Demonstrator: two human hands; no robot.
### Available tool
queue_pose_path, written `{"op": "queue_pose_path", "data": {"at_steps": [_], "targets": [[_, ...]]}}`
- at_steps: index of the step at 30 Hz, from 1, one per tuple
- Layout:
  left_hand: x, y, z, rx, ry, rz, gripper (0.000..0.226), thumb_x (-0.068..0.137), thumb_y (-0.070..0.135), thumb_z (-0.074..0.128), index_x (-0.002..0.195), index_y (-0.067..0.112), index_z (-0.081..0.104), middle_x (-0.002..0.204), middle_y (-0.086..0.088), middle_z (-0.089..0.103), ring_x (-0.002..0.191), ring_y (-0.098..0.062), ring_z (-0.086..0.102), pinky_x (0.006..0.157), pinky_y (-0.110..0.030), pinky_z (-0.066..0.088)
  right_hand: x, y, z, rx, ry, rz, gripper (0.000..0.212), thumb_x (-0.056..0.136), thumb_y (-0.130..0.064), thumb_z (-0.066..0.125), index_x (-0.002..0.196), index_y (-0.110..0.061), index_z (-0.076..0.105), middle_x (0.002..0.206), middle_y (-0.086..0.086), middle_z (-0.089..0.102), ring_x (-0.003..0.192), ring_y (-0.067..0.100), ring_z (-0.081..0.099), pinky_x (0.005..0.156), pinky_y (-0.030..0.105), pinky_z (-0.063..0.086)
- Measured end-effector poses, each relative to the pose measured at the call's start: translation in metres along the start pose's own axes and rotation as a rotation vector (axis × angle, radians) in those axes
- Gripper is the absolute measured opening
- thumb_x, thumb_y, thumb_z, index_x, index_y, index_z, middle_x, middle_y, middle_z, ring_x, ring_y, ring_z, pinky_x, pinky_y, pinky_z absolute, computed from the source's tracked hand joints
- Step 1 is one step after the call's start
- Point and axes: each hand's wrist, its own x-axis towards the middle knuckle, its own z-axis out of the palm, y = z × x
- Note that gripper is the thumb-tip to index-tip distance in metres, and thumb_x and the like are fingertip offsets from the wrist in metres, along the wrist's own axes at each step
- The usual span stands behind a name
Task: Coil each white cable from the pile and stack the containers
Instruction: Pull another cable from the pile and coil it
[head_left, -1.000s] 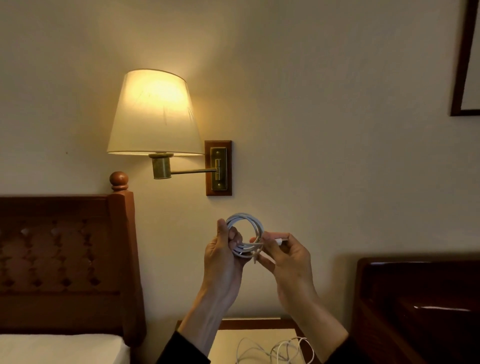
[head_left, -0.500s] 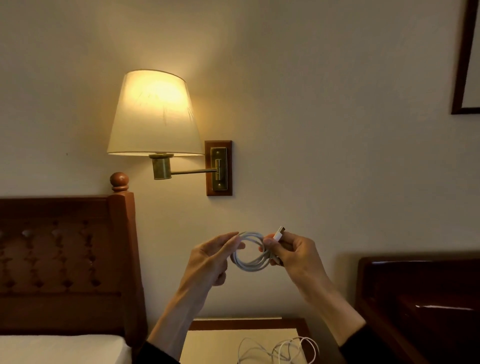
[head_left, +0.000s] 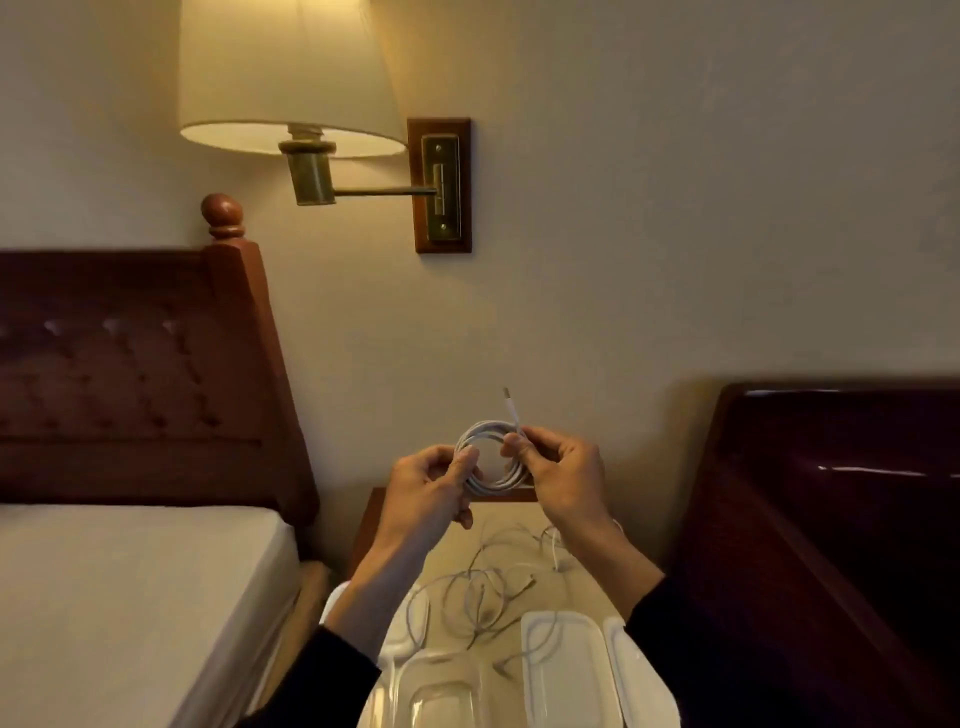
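Both hands hold a coiled white cable (head_left: 493, 480) in the air above the nightstand. My left hand (head_left: 434, 486) grips the coil's left side between thumb and fingers. My right hand (head_left: 558, 470) pinches the cable's free end, and its plug (head_left: 511, 408) sticks up above the fingers. Below, a loose pile of white cables (head_left: 488, 587) lies tangled on the nightstand top (head_left: 506, 517). Several clear plastic containers (head_left: 563, 660) sit side by side at the near edge, partly hidden by my forearms.
A bed with a white sheet (head_left: 130, 597) and a dark wooden headboard (head_left: 145, 374) stands on the left. Dark wooden furniture (head_left: 831, 519) rises on the right. A lit wall lamp (head_left: 291, 88) hangs above.
The camera tilted down, bringing the nightstand, cable pile and containers into view. My hands lowered with the coil, and the plug end now points upward from my right fingers.
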Motion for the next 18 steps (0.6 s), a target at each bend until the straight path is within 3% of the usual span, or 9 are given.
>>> {"op": "queue_pose_path", "data": {"at_steps": [2, 6, 9, 12, 14, 16, 18], "targets": [[-0.013, -0.025, -0.014, 0.122, -0.033, -0.058, 0.012, 0.090, 0.018, 0.067, 0.093, 0.007, 0.069, 0.068, -0.009, 0.064, 0.051, -0.016, 0.056, 0.046, -0.027, 0.047, -0.016, 0.029, 0.001, -0.083, -0.059, 0.043, 0.019, 0.089, -0.017, 0.069, 0.107, -0.013, 0.074, 0.088, -0.003, 0.076, 0.083, 0.012, 0.071, 0.078, 0.030, 0.059], [-0.053, -0.087, -0.039, 0.377, -0.005, -0.113, 0.018, 0.082, 0.023, 0.076, 0.098, 0.023, 0.069, 0.084, 0.002, 0.073, 0.066, -0.010, 0.069, 0.054, -0.023, 0.055, -0.061, 0.087, 0.010, -0.267, -0.208, 0.092, 0.014, 0.089, -0.016, 0.069, 0.101, -0.016, 0.077, 0.087, -0.003, 0.075, 0.081, 0.010, 0.070, 0.077, 0.027, 0.059], [-0.087, -0.133, -0.053, 0.699, 0.017, -0.129, 0.018, 0.076, 0.037, 0.080, 0.090, 0.030, 0.072, 0.081, 0.015, 0.072, 0.068, 0.005, 0.064, 0.060, -0.007, 0.045, -0.086, 0.126, 0.021, -0.449, -0.355, 0.099, 0.011, 0.088, -0.018, 0.070, 0.086, -0.015, 0.080, 0.081, 0.002, 0.076, 0.075, 0.010, 0.068, 0.074, 0.029, 0.054], [-0.118, -0.176, -0.063, 0.861, 0.061, -0.130, 0.025, 0.076, 0.043, 0.078, 0.096, 0.028, 0.073, 0.093, 0.015, 0.071, 0.081, -0.002, 0.063, 0.073, -0.017, 0.047, -0.102, 0.161, 0.032, -0.577, -0.532, 0.116, 0.014, 0.086, -0.021, 0.069, 0.085, -0.010, 0.078, 0.080, 0.010, 0.075, 0.078, 0.020, 0.068, 0.075, 0.039, 0.052], [-0.136, -0.194, -0.066, 0.881, 0.068, -0.050, 0.018, 0.080, 0.040, 0.073, 0.094, 0.030, 0.071, 0.093, 0.017, 0.068, 0.086, -0.005, 0.061, 0.073, -0.023, 0.048, -0.107, 0.176, 0.037, -0.637, -0.593, 0.107, 0.014, 0.086, -0.020, 0.070, 0.092, -0.012, 0.079, 0.085, 0.008, 0.075, 0.083, 0.019, 0.068, 0.075, 0.034, 0.050], [-0.149, -0.202, -0.066, 0.917, -0.023, 0.126, 0.010, 0.082, 0.042, 0.067, 0.086, 0.033, 0.068, 0.085, 0.021, 0.065, 0.078, -0.002, 0.057, 0.063, -0.023, 0.048, -0.109, 0.187, 0.043, -0.671, -0.614, 0.095, 0.016, 0.086, -0.021, 0.071, 0.100, -0.015, 0.079, 0.093, 0.004, 0.077, 0.090, 0.015, 0.069, 0.076, 0.023, 0.045], [-0.155, -0.204, -0.066, 0.958, -0.126, 0.246, 0.015, 0.081, 0.049, 0.063, 0.083, 0.035, 0.069, 0.083, 0.024, 0.064, 0.076, 0.002, 0.052, 0.057, -0.020, 0.048, -0.106, 0.194, 0.049, -0.717, -0.634, 0.053, 0.017, 0.085, -0.023, 0.072, 0.101, -0.018, 0.078, 0.096, 0.001, 0.077, 0.095, 0.015, 0.069, 0.083, 0.025, 0.046]]}}
